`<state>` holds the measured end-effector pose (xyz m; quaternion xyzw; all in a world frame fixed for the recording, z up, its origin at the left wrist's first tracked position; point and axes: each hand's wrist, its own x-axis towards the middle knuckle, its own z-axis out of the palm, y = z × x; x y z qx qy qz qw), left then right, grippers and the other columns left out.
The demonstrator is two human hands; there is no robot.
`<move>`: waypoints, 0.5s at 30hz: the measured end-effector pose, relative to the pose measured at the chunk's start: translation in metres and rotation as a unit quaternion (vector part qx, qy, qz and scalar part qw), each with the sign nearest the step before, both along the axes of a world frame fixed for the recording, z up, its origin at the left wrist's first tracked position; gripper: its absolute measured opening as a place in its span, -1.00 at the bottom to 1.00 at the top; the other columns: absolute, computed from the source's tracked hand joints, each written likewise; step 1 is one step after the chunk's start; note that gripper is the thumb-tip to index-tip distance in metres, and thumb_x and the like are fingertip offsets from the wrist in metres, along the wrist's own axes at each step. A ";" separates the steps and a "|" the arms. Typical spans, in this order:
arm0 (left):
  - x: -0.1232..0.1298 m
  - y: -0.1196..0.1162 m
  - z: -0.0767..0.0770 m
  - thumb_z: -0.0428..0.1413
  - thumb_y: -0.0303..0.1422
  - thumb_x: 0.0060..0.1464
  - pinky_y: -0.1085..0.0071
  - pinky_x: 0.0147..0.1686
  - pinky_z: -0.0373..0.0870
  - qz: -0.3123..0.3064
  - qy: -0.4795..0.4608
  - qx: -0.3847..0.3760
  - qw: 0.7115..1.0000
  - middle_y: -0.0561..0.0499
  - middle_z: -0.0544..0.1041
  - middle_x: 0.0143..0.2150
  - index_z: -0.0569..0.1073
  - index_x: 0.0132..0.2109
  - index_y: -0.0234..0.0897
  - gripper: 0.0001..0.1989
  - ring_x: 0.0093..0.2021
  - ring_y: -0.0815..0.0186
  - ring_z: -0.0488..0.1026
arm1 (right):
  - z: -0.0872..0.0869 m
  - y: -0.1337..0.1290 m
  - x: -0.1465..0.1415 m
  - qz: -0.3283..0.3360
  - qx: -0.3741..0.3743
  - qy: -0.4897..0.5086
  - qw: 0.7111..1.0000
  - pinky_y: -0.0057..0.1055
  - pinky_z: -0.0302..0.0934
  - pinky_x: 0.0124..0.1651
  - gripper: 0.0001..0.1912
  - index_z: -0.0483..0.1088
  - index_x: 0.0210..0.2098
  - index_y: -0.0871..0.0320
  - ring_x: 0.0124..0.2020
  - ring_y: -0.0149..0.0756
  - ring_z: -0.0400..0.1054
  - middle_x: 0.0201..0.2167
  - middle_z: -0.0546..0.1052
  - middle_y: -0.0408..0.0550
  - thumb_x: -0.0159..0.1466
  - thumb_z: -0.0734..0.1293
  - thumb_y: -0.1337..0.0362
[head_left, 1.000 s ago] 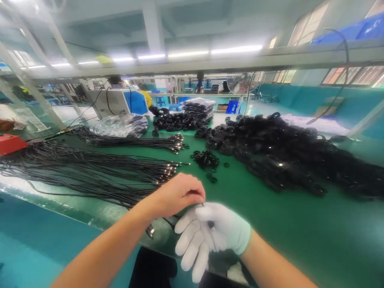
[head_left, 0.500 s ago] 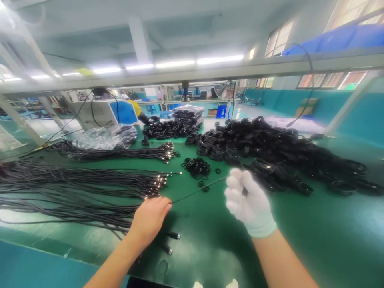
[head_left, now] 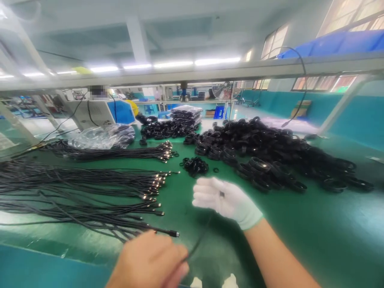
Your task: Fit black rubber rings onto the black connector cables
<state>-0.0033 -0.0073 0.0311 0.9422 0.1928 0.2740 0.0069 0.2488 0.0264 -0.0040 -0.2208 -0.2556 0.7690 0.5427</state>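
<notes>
My bare left hand [head_left: 153, 260] is low in the view, blurred by motion, with its fingers closed on a thin black cable [head_left: 199, 240]. From there the cable slants up towards the underside of my right hand [head_left: 226, 200], which wears a white glove. That hand is palm up, fingers stretched out side by side. A small dark spot shows in the palm; whether it is a connector or a mark on the glove, I cannot tell. Left of the hands lie bundles of black cables [head_left: 120, 176] with metal-tipped connectors. One black connector [head_left: 173, 233] points right just above my left hand.
Beyond my right hand is a small heap of black rings [head_left: 195, 166]. A large pile of coiled black cables [head_left: 264, 144] spreads to the right on the green table [head_left: 336, 228]. Clear plastic bags [head_left: 102, 136] and a white-and-blue machine [head_left: 99, 112] stand at back left. A shelf beam [head_left: 192, 76] crosses overhead.
My left hand has moved down and towards me with the cable. My right hand has shifted left, and its curled fingers have straightened. The cable between them is no longer stretched upwards to the right fingertips.
</notes>
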 end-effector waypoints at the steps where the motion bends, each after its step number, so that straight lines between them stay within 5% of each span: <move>1: 0.002 0.007 0.017 -0.05 -0.38 0.22 0.43 -0.42 0.17 0.010 -0.021 -0.041 0.999 0.09 0.45 -0.45 0.43 -0.20 -0.19 -0.85 -0.47 0.37 0.33 | -0.004 -0.002 -0.006 0.034 0.005 -0.010 0.999 0.12 0.08 0.13 -0.66 0.37 -0.06 0.33 -0.14 -0.09 0.47 -0.14 0.53 0.18 0.33 0.19 0.19; 3: 0.009 0.027 0.045 -0.03 -0.37 0.22 0.49 -0.38 0.20 0.028 -0.024 -0.121 0.992 0.12 0.47 -0.41 0.44 -0.24 -0.18 -0.85 -0.43 0.41 0.36 | -0.008 -0.007 -0.019 0.109 0.023 -0.017 0.994 0.13 0.06 0.13 -0.59 0.35 -0.04 0.35 -0.11 -0.03 0.45 -0.13 0.52 0.24 0.25 0.28 0.14; 6: 0.025 0.061 0.058 -0.02 -0.36 0.20 0.53 -0.35 0.22 0.086 -0.017 -0.198 0.976 0.14 0.49 -0.38 0.44 -0.34 -0.21 -0.81 -0.38 0.42 0.38 | -0.007 -0.015 -0.034 0.200 0.051 -0.010 0.978 0.20 0.05 0.10 -0.46 0.31 0.02 0.35 -0.03 0.08 0.39 -0.06 0.48 0.30 0.20 0.33 0.07; 15: 0.055 0.106 0.029 0.00 -0.28 0.13 0.50 -0.30 0.26 0.102 -0.006 -0.297 0.949 0.13 0.52 -0.41 0.48 -0.39 -0.25 -0.77 -0.35 0.35 0.41 | -0.006 -0.021 -0.047 0.267 0.041 0.015 0.963 0.21 0.13 -0.01 -0.50 0.31 0.02 0.31 -0.04 0.06 0.39 -0.09 0.49 0.25 0.18 0.36 0.15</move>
